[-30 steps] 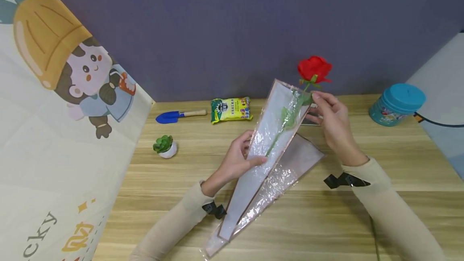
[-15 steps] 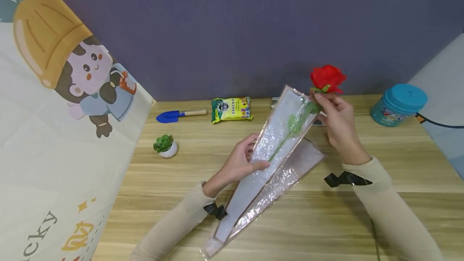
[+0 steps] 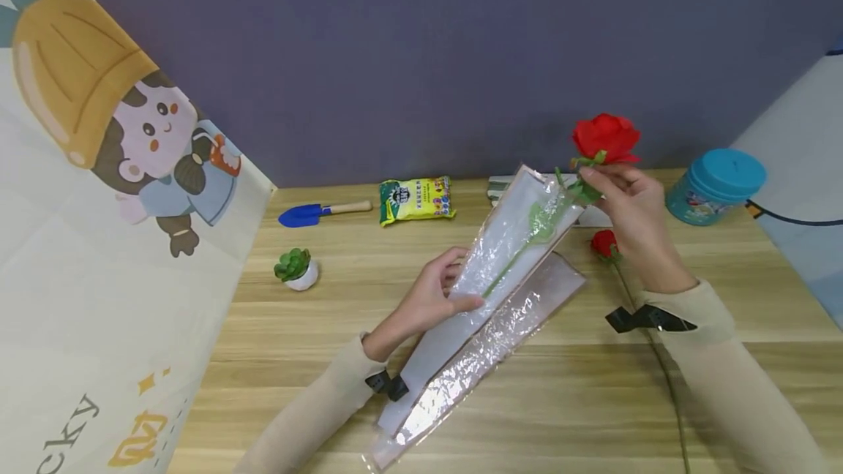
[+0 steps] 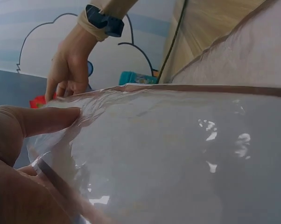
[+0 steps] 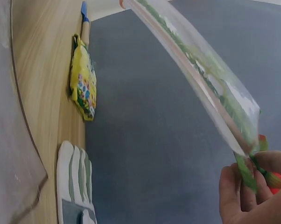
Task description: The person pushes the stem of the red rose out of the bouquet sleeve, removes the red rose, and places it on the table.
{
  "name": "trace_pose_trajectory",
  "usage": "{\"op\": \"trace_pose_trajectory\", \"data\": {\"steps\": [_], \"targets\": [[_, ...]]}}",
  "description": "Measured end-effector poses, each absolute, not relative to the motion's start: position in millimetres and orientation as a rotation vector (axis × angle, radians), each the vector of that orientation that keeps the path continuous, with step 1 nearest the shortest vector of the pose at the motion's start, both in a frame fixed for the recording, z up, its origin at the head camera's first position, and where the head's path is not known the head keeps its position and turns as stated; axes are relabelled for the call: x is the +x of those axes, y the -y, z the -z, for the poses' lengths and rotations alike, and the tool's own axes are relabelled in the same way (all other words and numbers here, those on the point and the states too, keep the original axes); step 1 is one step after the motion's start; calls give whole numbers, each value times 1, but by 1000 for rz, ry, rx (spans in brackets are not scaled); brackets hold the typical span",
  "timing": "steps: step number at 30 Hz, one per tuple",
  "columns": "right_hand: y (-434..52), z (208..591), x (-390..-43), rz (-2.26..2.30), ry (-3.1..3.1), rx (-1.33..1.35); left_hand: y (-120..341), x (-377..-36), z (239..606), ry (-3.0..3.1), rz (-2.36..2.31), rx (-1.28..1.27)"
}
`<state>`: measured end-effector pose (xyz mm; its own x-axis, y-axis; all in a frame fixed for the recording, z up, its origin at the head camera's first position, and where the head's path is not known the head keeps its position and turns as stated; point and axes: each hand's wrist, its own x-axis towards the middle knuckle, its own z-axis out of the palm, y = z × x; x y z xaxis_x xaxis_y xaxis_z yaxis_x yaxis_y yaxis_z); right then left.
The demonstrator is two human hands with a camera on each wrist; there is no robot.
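Observation:
My left hand [image 3: 435, 295] holds a flat, tapered clear flower sleeve [image 3: 444, 339] with a white back, thumb across its front and fingers behind. Inside it lies the green stem [image 3: 510, 265] of a red artificial rose [image 3: 606, 139], the bloom sticking out past the wide end. My right hand [image 3: 635, 222] pinches that stem just under the bloom, at the sleeve's mouth. In the right wrist view a green leaf [image 5: 245, 172] hangs out by the fingers. The left wrist view shows my thumb [image 4: 52, 120] pressed on the film. Another sleeve [image 3: 510, 331] lies on the table underneath.
A second red rose [image 3: 603, 243] lies under my right forearm. Along the back are a blue trowel [image 3: 299, 215], a yellow-green packet [image 3: 416, 200], striped gloves [image 5: 75, 182] partly behind the sleeve, and a turquoise tub [image 3: 714, 187]. A small potted succulent [image 3: 296, 268] stands left.
My right hand and the rose have moved right and slightly down. The sleeve's wide end has tilted the same way. The second rose's bloom has come into sight beside my right hand.

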<state>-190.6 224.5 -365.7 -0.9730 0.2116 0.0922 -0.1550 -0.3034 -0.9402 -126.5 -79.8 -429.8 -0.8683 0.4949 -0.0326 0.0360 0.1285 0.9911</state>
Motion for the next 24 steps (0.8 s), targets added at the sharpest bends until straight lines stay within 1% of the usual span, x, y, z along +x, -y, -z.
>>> {"op": "trace_pose_trajectory", "data": {"steps": [9,18,24], "targets": [[-245,361,-189,-2239,1793,-156,94,-125,433,-2094,-1777,519],[-259,361,-187,-2227,1822,-51,110,-122,434,-2167,-1705,523],[-267,360,-185,-2280,1787,-50,121,-120,434,-2198,-1653,505]]}}
